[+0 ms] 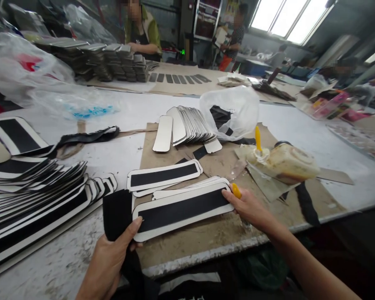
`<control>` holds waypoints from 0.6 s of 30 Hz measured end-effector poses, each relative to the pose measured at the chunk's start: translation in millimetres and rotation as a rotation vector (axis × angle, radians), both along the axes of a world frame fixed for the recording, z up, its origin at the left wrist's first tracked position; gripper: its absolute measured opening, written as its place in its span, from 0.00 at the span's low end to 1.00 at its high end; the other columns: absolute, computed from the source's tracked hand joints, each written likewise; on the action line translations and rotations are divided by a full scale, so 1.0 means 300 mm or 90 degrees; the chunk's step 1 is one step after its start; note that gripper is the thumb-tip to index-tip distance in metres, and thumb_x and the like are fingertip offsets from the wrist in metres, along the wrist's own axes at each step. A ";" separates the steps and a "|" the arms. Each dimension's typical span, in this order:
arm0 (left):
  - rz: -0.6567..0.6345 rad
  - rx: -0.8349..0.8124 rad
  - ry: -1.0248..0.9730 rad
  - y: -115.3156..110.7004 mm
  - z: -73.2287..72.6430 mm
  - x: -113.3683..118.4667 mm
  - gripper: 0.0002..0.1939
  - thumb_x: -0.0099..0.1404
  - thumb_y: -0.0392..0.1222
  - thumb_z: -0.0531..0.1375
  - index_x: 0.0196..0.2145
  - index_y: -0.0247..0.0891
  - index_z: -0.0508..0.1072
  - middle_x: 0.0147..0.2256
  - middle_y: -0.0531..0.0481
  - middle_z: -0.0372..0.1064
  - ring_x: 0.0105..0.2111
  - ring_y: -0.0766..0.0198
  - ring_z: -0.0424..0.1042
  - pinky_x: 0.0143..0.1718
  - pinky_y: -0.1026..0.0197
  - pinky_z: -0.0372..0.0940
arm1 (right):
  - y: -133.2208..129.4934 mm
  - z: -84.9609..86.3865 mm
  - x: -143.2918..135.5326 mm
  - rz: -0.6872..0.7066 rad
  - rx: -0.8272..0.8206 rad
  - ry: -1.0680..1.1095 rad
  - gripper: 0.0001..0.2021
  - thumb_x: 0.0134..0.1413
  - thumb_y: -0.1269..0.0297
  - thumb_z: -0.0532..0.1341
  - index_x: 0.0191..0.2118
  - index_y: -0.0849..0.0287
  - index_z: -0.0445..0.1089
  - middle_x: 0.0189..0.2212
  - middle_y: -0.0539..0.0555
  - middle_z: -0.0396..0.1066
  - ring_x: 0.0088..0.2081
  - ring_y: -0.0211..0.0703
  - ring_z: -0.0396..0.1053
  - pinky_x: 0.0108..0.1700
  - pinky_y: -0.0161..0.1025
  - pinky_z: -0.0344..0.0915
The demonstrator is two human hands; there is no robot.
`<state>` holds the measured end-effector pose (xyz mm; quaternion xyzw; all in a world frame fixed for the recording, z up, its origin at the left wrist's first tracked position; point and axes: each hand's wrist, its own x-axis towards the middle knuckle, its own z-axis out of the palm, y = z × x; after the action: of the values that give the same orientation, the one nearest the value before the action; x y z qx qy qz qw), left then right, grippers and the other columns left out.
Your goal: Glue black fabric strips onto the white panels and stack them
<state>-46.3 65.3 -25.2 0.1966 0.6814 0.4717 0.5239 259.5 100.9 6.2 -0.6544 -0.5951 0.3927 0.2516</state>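
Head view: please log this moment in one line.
left hand: holds panel, left end; black band alongside | right hand: holds panel, right end; yellow handle alongside | panel stack: at left

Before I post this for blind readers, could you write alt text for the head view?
A person's hands, left and right, hold opposite ends of a white-bordered black panel over a cluttered worktable, with something yellow in the right. Similar panels are stacked on the left; other people are beyond.

White card [183, 210] with black middle, lower centre — brown paper [203, 239] below; yellow handle [258, 139], right of centre — blue-marked whitish bag [54, 98], upper left.
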 end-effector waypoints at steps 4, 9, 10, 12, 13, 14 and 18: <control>0.006 -0.010 -0.045 -0.003 0.024 0.011 0.26 0.36 0.49 0.73 0.31 0.34 0.74 0.25 0.52 0.69 0.21 0.65 0.65 0.17 0.66 0.64 | -0.010 -0.002 0.009 -0.011 -0.008 0.065 0.15 0.55 0.50 0.54 0.29 0.59 0.62 0.19 0.45 0.55 0.19 0.33 0.54 0.21 0.31 0.54; -0.031 -0.021 -0.118 -0.015 0.036 0.021 0.23 0.39 0.49 0.72 0.30 0.35 0.74 0.25 0.52 0.69 0.21 0.66 0.65 0.18 0.67 0.63 | -0.025 -0.005 0.015 -0.056 -0.084 0.268 0.19 0.52 0.47 0.58 0.28 0.59 0.59 0.18 0.43 0.50 0.17 0.29 0.47 0.17 0.29 0.46; -0.034 -0.019 -0.126 -0.018 0.036 0.021 0.22 0.39 0.49 0.72 0.30 0.35 0.74 0.24 0.53 0.69 0.20 0.67 0.64 0.17 0.68 0.62 | -0.027 -0.003 0.015 -0.065 -0.101 0.299 0.19 0.51 0.46 0.59 0.28 0.59 0.58 0.18 0.42 0.50 0.17 0.28 0.46 0.17 0.28 0.45; -0.036 -0.008 -0.122 -0.023 0.035 0.022 0.21 0.39 0.48 0.72 0.31 0.36 0.74 0.25 0.53 0.69 0.20 0.67 0.64 0.17 0.68 0.62 | -0.030 0.001 0.013 -0.078 -0.120 0.328 0.20 0.49 0.46 0.60 0.29 0.59 0.58 0.17 0.42 0.50 0.16 0.28 0.45 0.17 0.28 0.44; -0.038 -0.001 -0.110 -0.025 0.033 0.022 0.22 0.40 0.49 0.72 0.32 0.37 0.75 0.26 0.52 0.70 0.22 0.66 0.65 0.18 0.67 0.63 | -0.031 0.003 0.013 -0.081 -0.121 0.325 0.20 0.48 0.46 0.61 0.28 0.59 0.58 0.17 0.42 0.50 0.16 0.28 0.46 0.17 0.28 0.44; -0.040 0.007 -0.094 -0.026 0.032 0.023 0.23 0.40 0.49 0.72 0.33 0.37 0.75 0.28 0.51 0.71 0.23 0.64 0.67 0.19 0.66 0.63 | -0.032 0.004 0.013 -0.080 -0.117 0.314 0.20 0.48 0.46 0.61 0.28 0.59 0.58 0.17 0.41 0.50 0.16 0.28 0.46 0.17 0.28 0.44; -0.027 0.029 -0.051 -0.030 0.021 0.032 0.24 0.40 0.51 0.72 0.34 0.37 0.74 0.30 0.50 0.71 0.26 0.62 0.67 0.19 0.66 0.64 | -0.035 -0.004 0.019 -0.050 -0.093 0.253 0.21 0.50 0.45 0.59 0.28 0.59 0.57 0.16 0.42 0.51 0.17 0.28 0.48 0.17 0.28 0.46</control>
<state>-36.8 56.1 -19.0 0.2040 0.6449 0.4829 0.5562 265.1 90.4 5.0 -0.6037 -0.4776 0.5458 0.3309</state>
